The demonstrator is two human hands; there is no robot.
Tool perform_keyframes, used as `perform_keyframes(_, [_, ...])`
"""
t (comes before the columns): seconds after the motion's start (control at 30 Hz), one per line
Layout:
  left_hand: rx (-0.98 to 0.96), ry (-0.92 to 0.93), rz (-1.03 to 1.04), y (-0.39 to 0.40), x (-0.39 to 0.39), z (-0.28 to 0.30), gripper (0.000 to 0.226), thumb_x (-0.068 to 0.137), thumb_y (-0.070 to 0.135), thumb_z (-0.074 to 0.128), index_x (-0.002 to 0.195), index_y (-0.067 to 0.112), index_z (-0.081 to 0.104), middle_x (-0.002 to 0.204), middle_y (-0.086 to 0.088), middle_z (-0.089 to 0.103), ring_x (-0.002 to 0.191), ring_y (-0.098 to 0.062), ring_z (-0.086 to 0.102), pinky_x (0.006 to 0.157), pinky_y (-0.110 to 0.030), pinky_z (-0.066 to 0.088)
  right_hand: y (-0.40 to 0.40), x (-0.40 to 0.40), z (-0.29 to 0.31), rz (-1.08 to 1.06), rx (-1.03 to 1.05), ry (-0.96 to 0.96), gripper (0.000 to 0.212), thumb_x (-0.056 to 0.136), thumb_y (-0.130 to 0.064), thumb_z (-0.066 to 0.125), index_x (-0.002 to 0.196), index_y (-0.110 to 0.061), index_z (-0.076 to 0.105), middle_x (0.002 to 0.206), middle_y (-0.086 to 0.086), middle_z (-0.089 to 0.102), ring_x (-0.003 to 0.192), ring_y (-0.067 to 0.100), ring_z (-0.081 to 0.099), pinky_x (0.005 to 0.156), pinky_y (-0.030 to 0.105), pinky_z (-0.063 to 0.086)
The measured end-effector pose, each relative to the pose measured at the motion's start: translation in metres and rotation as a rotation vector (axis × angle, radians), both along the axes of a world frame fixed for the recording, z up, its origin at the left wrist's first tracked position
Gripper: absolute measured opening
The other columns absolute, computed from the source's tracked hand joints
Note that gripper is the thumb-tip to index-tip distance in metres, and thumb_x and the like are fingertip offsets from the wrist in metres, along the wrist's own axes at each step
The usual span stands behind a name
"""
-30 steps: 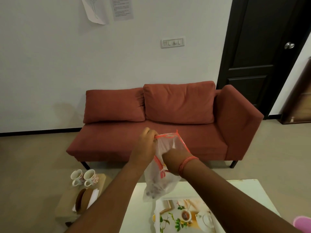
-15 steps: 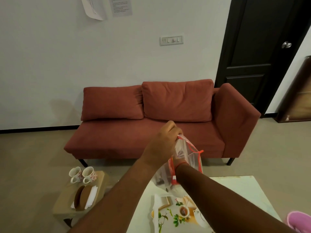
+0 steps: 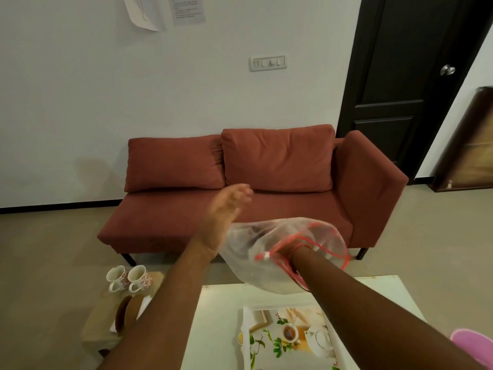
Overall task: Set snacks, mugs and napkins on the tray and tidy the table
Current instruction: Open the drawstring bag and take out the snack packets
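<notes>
A clear plastic snack bag with a red zip rim hangs in the air over the far edge of the white table. My right hand is inside it up to the wrist, and its fingers are blurred behind the plastic. To the left of the bag my left hand is open, blurred and touching nothing. A tray printed with a teapot and leaves lies on the table below my right forearm. Two flowered mugs stand on a low stool at the left, beside white napkins and a brown round piece.
A red sofa stands against the wall beyond the table. A dark door is at the back right, with a wooden panel leaning beside it. A pink object shows at the bottom right edge.
My left hand has let go of the bag's mouth and swung up and left, fingers apart. The bag has tipped sideways around my right hand, which sits deeper inside.
</notes>
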State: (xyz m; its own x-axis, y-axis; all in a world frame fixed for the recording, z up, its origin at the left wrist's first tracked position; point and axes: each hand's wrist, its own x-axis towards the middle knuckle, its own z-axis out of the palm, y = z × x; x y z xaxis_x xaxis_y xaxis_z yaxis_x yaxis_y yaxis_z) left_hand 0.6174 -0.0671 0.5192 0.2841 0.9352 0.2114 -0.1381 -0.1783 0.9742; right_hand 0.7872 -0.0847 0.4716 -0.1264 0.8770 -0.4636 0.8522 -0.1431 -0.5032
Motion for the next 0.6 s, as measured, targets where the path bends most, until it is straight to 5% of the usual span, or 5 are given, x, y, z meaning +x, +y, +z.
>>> perform_keyframes(0.07, [-0.207,-0.098,0.338,0.009,-0.017,-0.022,0.032,0.09,0.043,0.057,0.117,0.026,0.063,0.123,-0.001,0.066,0.118,-0.018,0.06,0.086,-0.027,0.047,-0.007,0.006,0.01,-0.063,0.031,0.158,0.052,0.09,-0.056,0.058,0.123,-0.015,0.064,0.13,0.012,0.061,0.113,0.024,0.062,0.096,0.035,0.048])
perform_keyframes(0.17, [-0.396,0.213,0.519,0.015,-0.03,-0.057,0.048,0.096,0.052,0.047,0.126,0.016,0.057,0.127,-0.006,0.061,0.112,-0.025,0.059,0.085,-0.036,0.048,-0.006,0.006,0.009,-0.161,0.162,0.54,0.032,0.08,-0.054,0.072,0.094,-0.025,0.077,0.093,0.001,0.076,0.072,0.01,0.069,0.056,0.025,0.052])
perform_keyframes(0.3, [-0.411,0.2,0.435,0.012,-0.021,-0.075,0.046,0.103,0.038,0.04,0.115,0.001,0.064,0.117,-0.018,0.066,0.107,-0.034,0.063,0.094,-0.042,0.051,-0.009,-0.011,0.02,-0.326,-0.013,0.947,0.018,0.09,-0.014,0.07,0.107,-0.008,0.075,0.089,0.009,0.076,0.077,0.016,0.074,0.064,0.027,0.06])
perform_keyframes(0.4, [-0.324,0.446,0.6,0.01,-0.018,-0.073,0.03,0.1,0.034,0.046,0.089,0.009,0.059,0.095,-0.013,0.065,0.077,-0.027,0.057,0.064,-0.03,0.039,-0.011,-0.011,0.018,-0.217,0.112,0.807,0.024,0.093,-0.017,0.067,0.116,-0.009,0.072,0.114,0.018,0.072,0.111,0.036,0.066,0.099,0.049,0.053])
perform_keyframes(0.6, [-0.185,0.592,0.753,0.018,-0.034,-0.068,0.019,0.096,0.014,0.05,0.084,0.003,0.058,0.086,-0.014,0.063,0.081,-0.028,0.057,0.065,-0.031,0.042,-0.029,-0.013,0.031,0.347,0.615,0.107,0.041,0.097,-0.041,0.051,0.138,-0.038,0.051,0.137,-0.009,0.058,0.125,0.012,0.05,0.107,0.024,0.039])
